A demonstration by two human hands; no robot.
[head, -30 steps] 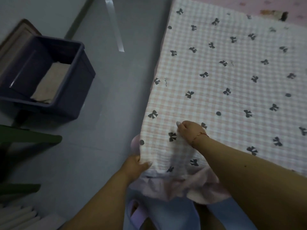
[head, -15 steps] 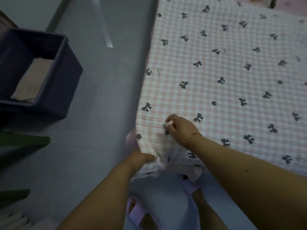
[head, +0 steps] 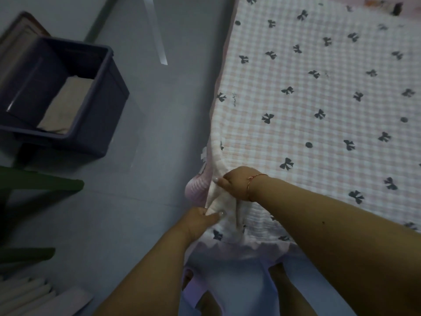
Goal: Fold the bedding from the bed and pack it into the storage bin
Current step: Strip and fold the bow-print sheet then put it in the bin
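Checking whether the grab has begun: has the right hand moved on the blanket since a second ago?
Yes. The right hand has slid off the flat top toward the near-left corner of the checked blanket, judged against its bow print, and now grips bunched fabric there.
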